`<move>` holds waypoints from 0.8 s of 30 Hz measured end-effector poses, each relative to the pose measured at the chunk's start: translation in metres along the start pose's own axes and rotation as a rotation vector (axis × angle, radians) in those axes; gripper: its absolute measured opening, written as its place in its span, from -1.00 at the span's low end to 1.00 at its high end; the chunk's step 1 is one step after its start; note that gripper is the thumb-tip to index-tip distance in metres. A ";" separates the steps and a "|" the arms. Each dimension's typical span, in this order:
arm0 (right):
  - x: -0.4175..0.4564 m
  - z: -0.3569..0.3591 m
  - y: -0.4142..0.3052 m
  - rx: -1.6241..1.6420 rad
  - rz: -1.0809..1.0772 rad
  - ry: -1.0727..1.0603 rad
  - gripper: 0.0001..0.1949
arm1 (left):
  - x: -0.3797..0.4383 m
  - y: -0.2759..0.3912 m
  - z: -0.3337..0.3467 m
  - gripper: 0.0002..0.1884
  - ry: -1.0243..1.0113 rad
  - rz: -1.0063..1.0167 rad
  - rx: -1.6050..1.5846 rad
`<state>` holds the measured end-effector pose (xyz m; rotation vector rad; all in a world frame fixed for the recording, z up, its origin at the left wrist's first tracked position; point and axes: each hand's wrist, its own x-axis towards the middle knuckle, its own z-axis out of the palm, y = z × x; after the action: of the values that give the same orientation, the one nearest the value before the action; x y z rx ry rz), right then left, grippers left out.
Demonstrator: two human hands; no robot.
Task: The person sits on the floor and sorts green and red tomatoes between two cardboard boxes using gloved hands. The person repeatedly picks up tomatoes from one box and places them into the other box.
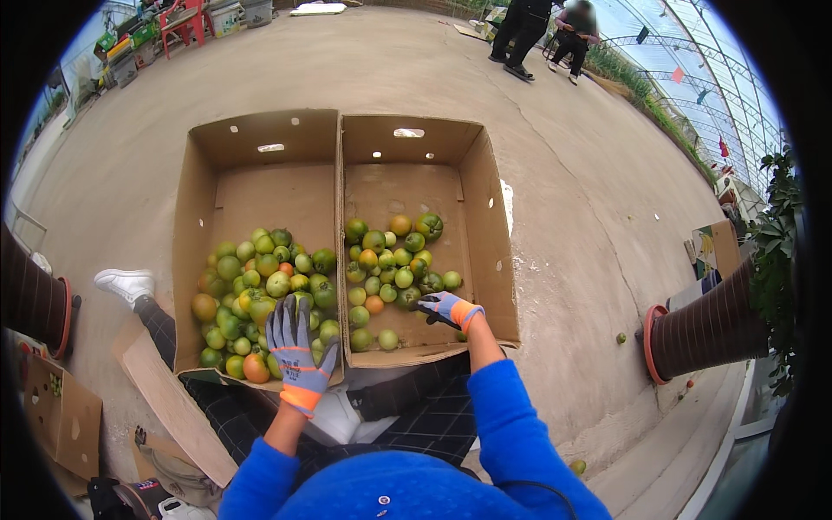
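Note:
Two open cardboard boxes stand side by side on the floor before me. Green and partly orange tomatoes [266, 266] are heaped in the near half of the left box [276, 185]. Fewer tomatoes [387, 260] lie in the right box [403, 188]. My left hand [299, 351], in a grey and orange work glove, rests palm down over the heap's near edge, fingers spread and pointing away. My right hand [448, 309], gloved alike, reaches into the right box beside the tomatoes, its fingers bent leftward. What lies under its fingertips is hidden.
Large brown planters [708, 331] flank me. A wooden board [175, 403] and another cardboard box [65, 409] are at the left. A loose tomato [577, 467] lies on the floor at right. Two people [520, 32] are at the far right, beyond a red chair [184, 23] at far left.

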<state>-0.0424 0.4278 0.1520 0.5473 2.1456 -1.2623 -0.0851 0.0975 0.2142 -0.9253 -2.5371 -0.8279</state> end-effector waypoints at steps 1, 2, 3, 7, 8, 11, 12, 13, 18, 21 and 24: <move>-0.024 0.006 -0.007 0.294 -0.260 -0.050 -0.64 | 0.001 -0.001 -0.001 -0.16 0.035 0.042 -0.055; -0.049 0.011 -0.015 0.599 -0.505 -0.183 -0.59 | 0.001 0.001 -0.003 -0.15 0.052 0.076 -0.064; -0.074 0.018 -0.033 0.768 -0.653 -0.229 -0.55 | 0.001 0.001 -0.005 -0.16 0.051 0.117 -0.071; -0.095 0.042 -0.047 0.879 -0.757 -0.277 -0.39 | 0.009 0.030 0.002 -0.17 -0.077 0.148 -0.328; -0.106 0.045 -0.060 0.872 -0.767 -0.307 -0.36 | 0.012 0.040 0.001 -0.20 -0.081 0.180 -0.336; -0.116 0.050 -0.084 0.627 -0.759 -0.350 -0.36 | 0.015 0.050 0.004 -0.30 -0.005 0.237 -0.382; -0.121 0.053 -0.091 0.615 -0.755 -0.339 -0.34 | 0.014 0.044 0.003 -0.32 0.030 0.244 -0.377; -0.114 0.048 -0.088 0.536 -0.808 -0.383 -0.34 | 0.014 0.039 0.002 -0.34 0.062 0.253 -0.379; -0.054 -0.010 -0.014 0.104 -0.653 0.101 -0.63 | 0.020 0.001 -0.009 -0.36 0.195 -0.004 -0.196; -0.033 -0.024 -0.007 -0.622 0.190 0.229 -0.44 | 0.006 -0.033 0.014 -0.27 0.151 -0.079 -0.002; -0.001 -0.025 0.036 -0.636 0.430 0.004 -0.41 | -0.001 -0.025 0.020 -0.22 -0.094 -0.083 0.196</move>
<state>-0.0271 0.4666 0.1392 0.6717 2.1206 -0.3181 -0.1025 0.0941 0.1879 -0.8190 -2.6953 -0.5562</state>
